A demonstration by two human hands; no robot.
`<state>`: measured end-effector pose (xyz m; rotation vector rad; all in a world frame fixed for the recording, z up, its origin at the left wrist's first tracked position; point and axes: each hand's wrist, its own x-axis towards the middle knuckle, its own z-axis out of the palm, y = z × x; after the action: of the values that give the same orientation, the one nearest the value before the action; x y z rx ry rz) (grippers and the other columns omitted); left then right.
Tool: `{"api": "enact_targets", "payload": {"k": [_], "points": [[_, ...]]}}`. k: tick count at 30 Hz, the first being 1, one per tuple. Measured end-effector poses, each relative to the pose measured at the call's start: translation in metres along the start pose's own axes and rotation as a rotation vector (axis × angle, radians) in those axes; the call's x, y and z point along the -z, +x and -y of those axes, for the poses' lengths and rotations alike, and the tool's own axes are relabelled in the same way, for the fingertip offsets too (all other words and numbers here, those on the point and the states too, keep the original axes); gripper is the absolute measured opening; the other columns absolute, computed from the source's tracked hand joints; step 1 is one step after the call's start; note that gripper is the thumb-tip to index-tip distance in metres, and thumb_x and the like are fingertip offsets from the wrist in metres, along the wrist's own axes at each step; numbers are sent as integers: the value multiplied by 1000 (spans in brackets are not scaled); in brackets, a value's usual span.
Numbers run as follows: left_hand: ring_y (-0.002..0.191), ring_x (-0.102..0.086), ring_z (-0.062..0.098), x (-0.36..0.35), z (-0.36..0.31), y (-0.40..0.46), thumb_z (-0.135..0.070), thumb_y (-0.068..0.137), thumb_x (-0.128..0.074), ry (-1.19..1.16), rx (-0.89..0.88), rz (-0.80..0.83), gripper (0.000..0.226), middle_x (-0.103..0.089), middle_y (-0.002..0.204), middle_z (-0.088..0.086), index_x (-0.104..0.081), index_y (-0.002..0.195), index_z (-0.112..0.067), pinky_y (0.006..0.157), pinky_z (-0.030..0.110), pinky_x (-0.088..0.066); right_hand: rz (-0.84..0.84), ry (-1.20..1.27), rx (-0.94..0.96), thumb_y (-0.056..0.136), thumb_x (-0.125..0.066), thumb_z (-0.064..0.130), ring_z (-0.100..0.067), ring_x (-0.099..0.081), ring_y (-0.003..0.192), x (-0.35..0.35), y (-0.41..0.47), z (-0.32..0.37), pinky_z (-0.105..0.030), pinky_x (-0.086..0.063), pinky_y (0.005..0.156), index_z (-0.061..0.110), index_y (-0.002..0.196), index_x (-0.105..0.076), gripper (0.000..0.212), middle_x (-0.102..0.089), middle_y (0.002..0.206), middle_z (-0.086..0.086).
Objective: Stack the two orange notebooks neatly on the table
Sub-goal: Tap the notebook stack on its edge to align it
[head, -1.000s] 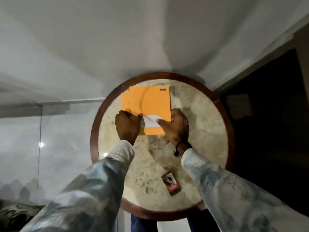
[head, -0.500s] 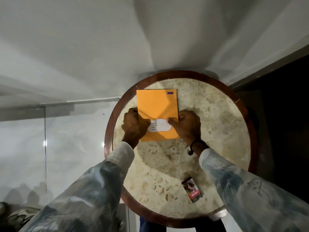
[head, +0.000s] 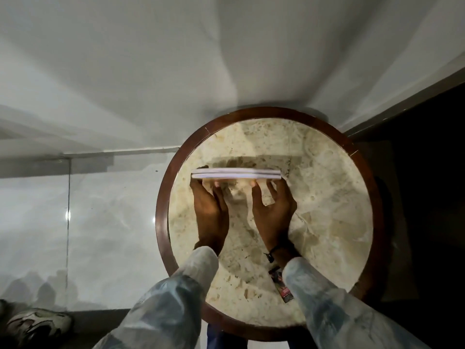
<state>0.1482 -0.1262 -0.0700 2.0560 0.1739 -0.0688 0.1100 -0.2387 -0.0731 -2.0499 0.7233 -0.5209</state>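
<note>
Here both hands are holding the two notebooks (head: 236, 173) together, edge-on to the camera, so only the white page edges are showing as two thin bands, one on the other. The pair is sitting level over the far-middle part of the round table (head: 327, 197), ends roughly flush on the right; whether the lower edge is touching the stone is unclear. Its shadow is falling on the marble just behind.

The left hand (head: 210, 210) is gripping the pair near its left end, fingers reaching up to the near face. The right hand (head: 273, 210) is gripping nearer the right end, fingers spread against the same face, thumb side toward the middle. A dark band (head: 271, 253) is sitting on the right wrist. Both arms are wearing pale patterned sleeves (head: 163, 306).

A small card (head: 280, 283) with a red print is lying on the table's near side, partly under the right sleeve, well apart from the notebooks. A shoe (head: 37, 323) is lying on the floor at lower left.
</note>
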Motion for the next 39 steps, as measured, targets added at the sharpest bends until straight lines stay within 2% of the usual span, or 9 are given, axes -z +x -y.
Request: {"api": "enact_targets", "payload": {"k": [5, 13, 16, 19, 22, 25, 28, 32, 39], "points": [[123, -60, 29, 4, 3, 7, -24, 107, -48, 77, -16, 23, 45, -59, 137, 13, -38, 147, -7, 104, 43, -52, 142, -34, -53, 91, -72, 16, -23, -73, 106, 6, 23, 8, -41, -63, 88, 4, 124, -68, 35, -76, 117, -9], [124, -54, 41, -10, 8, 38, -24, 96, -64, 487, 317, 117, 35, -52, 133, 19, -63, 124, -4, 102, 50, -50, 470, -333, -417, 78, -74, 21, -40, -65, 91, -17, 69, -7, -35, -44, 64, -4, 76, -68, 26, -70, 98, -23], [126, -52, 40, -18, 9, 31, -26, 98, -60, 570, 334, 101, 35, -50, 134, 16, -58, 127, -7, 100, 52, -47, 413, -295, -415, 77, -78, 23, -37, -66, 94, -22, 64, -14, -37, -52, 70, -2, 82, -70, 28, -71, 97, -20], [129, -51, 38, -24, 4, 20, -28, 99, -53, 650, 396, -6, 41, -47, 141, 14, -51, 136, -9, 99, 49, -45, 285, -215, -449, 80, -81, 28, -30, -68, 100, -3, 54, -21, -41, -57, 87, 8, 111, -72, 38, -71, 107, -13], [147, -39, 38, -27, -1, 11, -35, 104, -43, 739, 177, -2, 62, -35, 162, 18, -33, 158, -6, 116, 51, -36, 272, -282, -265, 84, -77, 25, -28, -70, 87, 37, 24, -30, -33, -56, 76, 8, 110, -70, 31, -71, 102, -11], [160, -16, 36, -39, 2, 9, -43, 107, -36, 772, -185, 255, 68, -17, 172, 15, -20, 163, -10, 128, 58, -13, 428, -408, -97, 87, -73, 29, -30, -68, 97, 82, -26, -44, -30, -52, 75, 9, 112, -69, 33, -69, 108, -12], [162, -2, 36, -53, 22, 8, -52, 106, -26, 878, -264, 461, 74, -3, 174, 13, -9, 165, -11, 127, 63, -6, 645, -567, 13, 88, -68, 42, -30, -64, 111, 117, -77, -64, -39, -59, 84, 12, 120, -67, 44, -68, 119, -9], [161, -4, 37, -58, 36, 8, -56, 104, -21, 946, -264, 449, 76, -5, 174, 14, -9, 165, -10, 126, 65, -8, 848, -628, 5, 82, -72, 43, -33, -61, 122, 133, -119, -77, -43, -60, 87, 14, 127, -63, 55, -65, 130, -10], [162, -2, 36, -59, 35, 11, -54, 106, -23, 960, -274, 456, 75, -1, 174, 13, -6, 165, -10, 127, 65, -6, 441, -444, -153, 83, -75, 37, -27, -65, 108, 103, -45, -67, -35, -60, 82, 19, 121, -61, 44, -66, 120, -7]]}}
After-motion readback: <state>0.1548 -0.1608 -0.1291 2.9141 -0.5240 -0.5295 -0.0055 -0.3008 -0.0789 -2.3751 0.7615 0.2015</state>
